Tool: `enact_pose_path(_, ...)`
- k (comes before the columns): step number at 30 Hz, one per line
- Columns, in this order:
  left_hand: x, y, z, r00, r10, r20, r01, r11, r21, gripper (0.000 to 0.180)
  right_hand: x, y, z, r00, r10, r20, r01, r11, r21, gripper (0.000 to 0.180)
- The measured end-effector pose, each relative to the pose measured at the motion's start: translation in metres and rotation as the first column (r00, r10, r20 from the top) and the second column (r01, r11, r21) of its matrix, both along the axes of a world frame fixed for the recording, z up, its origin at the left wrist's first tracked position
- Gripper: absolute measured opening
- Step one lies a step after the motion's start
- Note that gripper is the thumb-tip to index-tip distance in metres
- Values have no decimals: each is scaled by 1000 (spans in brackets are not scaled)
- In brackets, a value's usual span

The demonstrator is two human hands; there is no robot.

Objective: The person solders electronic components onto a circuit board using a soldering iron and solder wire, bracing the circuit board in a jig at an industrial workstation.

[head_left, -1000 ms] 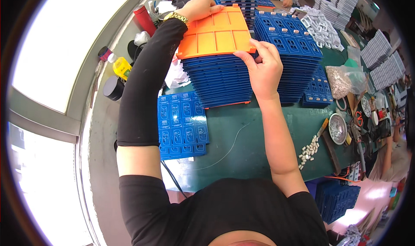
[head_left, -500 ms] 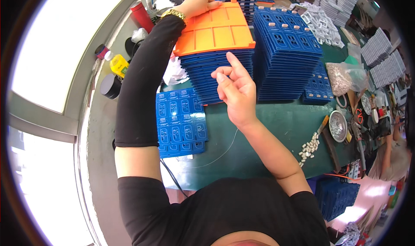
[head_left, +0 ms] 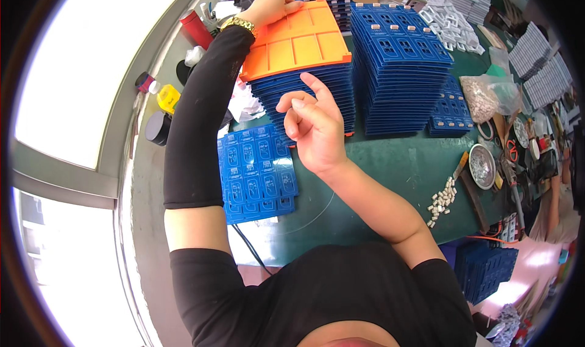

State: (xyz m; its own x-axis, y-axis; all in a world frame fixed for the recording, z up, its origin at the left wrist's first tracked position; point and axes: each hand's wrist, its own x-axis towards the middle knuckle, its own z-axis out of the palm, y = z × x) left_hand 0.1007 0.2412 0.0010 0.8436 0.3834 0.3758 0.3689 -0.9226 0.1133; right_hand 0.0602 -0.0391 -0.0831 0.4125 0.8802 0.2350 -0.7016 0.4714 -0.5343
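An orange ribbed plastic tray [head_left: 298, 40] lies on top of a tall stack of blue circuit board panels [head_left: 323, 97]. My left hand [head_left: 271, 8], with a gold watch at the wrist and a black sleeve, grips the tray's far left edge; the thumb lies over the rim, the other fingers are mostly hidden. In front of the stack's near side hangs my right hand [head_left: 314, 124], holding nothing, its index finger stretched out and the others loosely curled. Flat on the table beneath lie several loose blue panels [head_left: 259, 173].
A second stack of blue panels [head_left: 396, 72] stands to the right, a lower pile [head_left: 451, 112] beside it. Small white parts [head_left: 443, 203], a metal bowl [head_left: 482, 166] and a plastic bag [head_left: 481, 97] lie farther right. A yellow bottle [head_left: 166, 96] stands on the left ledge.
My right hand has moved a little to the left across the front of the stack. My left hand keeps its grip on the orange tray. The whole view has shifted slightly.
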Motion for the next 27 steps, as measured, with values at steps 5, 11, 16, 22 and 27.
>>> enact_pose_path(5,6,9,-5,1000,-15,0,15,999,28,45,-1,3,11,992,-56,111,72,988,-138,57)
enact_pose_path(11,6,17,-1,999,-51,16,53,990,-129,44,10,19,20,1000,-4,-12,2,988,-154,43)
enact_pose_path(16,-2,23,4,997,-49,-67,44,997,-70,45,8,34,22,998,-21,57,32,979,-201,34)
enact_pose_path(22,-1,15,11,997,-41,-64,34,994,-108,46,8,41,32,985,-65,158,106,957,-269,25)
enact_pose_path(27,2,15,8,997,-38,-67,33,997,-71,42,11,41,31,954,-56,296,157,930,-331,25)
